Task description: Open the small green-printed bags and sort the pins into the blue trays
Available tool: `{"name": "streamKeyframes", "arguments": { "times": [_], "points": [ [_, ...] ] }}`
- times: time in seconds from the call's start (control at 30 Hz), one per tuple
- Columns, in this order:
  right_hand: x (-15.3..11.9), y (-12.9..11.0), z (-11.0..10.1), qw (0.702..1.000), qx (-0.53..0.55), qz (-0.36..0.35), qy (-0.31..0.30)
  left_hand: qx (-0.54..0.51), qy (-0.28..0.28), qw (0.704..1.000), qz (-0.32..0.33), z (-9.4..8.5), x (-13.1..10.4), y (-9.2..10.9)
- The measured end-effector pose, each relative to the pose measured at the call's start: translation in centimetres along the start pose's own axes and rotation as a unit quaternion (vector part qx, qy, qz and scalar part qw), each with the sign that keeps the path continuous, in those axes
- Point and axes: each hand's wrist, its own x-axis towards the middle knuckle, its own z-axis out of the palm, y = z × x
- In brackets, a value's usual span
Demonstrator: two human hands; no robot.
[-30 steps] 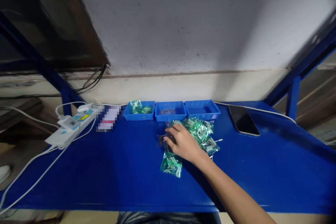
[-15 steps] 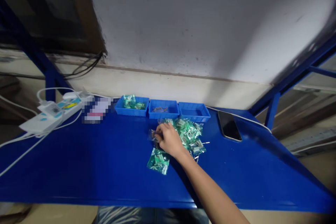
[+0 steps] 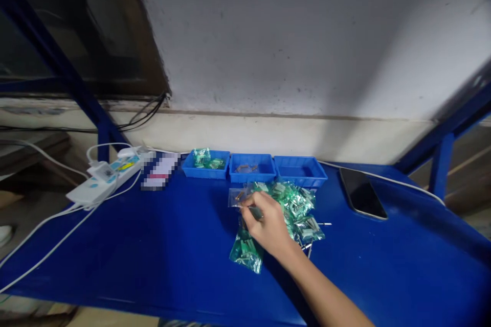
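My right hand pinches the edge of a small clear bag with brown pieces inside, at the left side of a pile of green bags. Another green bag lies below my fingers, nearer the front edge. Behind the pile stand three blue trays in a row: the left tray holds green bags, the middle tray holds a clear bag with brown pieces, and nothing shows inside the right tray. My left hand is out of view.
A black phone lies right of the trays on the blue table. At the left are a white power strip with cables and a blurred card. Metal pins stick out right of the pile.
The view has shifted, so the trays and pile appear farther right and lower. The clear bag now sticks out farther from my right fingertips.
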Motion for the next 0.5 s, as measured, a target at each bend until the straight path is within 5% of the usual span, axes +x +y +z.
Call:
{"name": "streamKeyframes", "arguments": {
  "times": [0.17, 0.3, 0.4, 0.5],
  "points": [
    [-0.4, -0.3, 0.3, 0.997, -0.042, -0.066, -0.016, -0.071, -0.108, 0.990, 0.052, 1.5, 5.7, 3.9],
    [-0.3, 0.2, 0.3, 0.996, -0.075, -0.052, -0.017, -0.211, -0.203, 0.948, 0.122, 4.3, 11.6, 6.9],
    [0.3, 1.0, -0.2, 0.997, -0.072, 0.014, 0.006, -0.103, -0.134, 0.948, 0.269, 6.1, 14.6, 7.5],
    [1.1, 1.9, -0.9, 0.993, 0.005, 0.121, 0.016, 0.057, -0.028, 0.888, 0.455, 7.2, 15.9, 6.8]
  ]
}}
